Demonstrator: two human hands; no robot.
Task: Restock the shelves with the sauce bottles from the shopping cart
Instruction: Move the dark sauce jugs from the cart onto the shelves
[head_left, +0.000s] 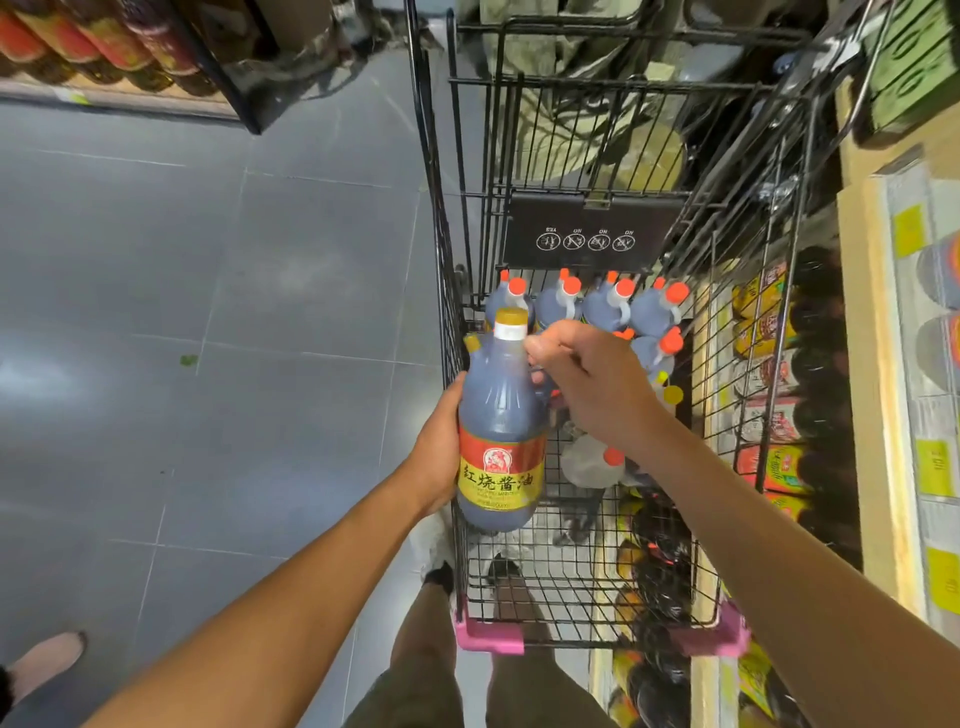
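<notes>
View looking down along a person's two bare arms. Nearest, at the near left corner of the shopping cart (561, 587), the left grip (441, 447) was wrapped round the labelled belly of a dark sauce bottle (501, 415) from its left side, fingers clamped on it. The bottle stood nearly upright over the cart's left wall. Its long axis ran from the base nearest the person to a yellow cap (510, 316) at the far end. The right grip (587, 379), over the middle of the cart, was closed on the bottle's shoulder just below the cap. Its fingers were curled tight, likely round a side handle that the hand hid. Both grips were clamped on the one bottle.

Farther inside the cart, a pale bottle (587, 462) lay on its side on the mesh floor. Beyond it, a cluster of orange-capped bottles (608, 306) stood against the cart's far end, below a black flap (587, 234) printed with warning symbols.

Just right of the cart ran a wooden shelf (878, 395) — rows of dark shelf bottles (769, 379) showed through the cart's wire wall. The coming move probably turned on this: the shelf lay right of the held bottle, on the right arm's side, so that grip looked better placed to carry the bottle across upright. A second shelf (104, 88) stood far left of the cart.
</notes>
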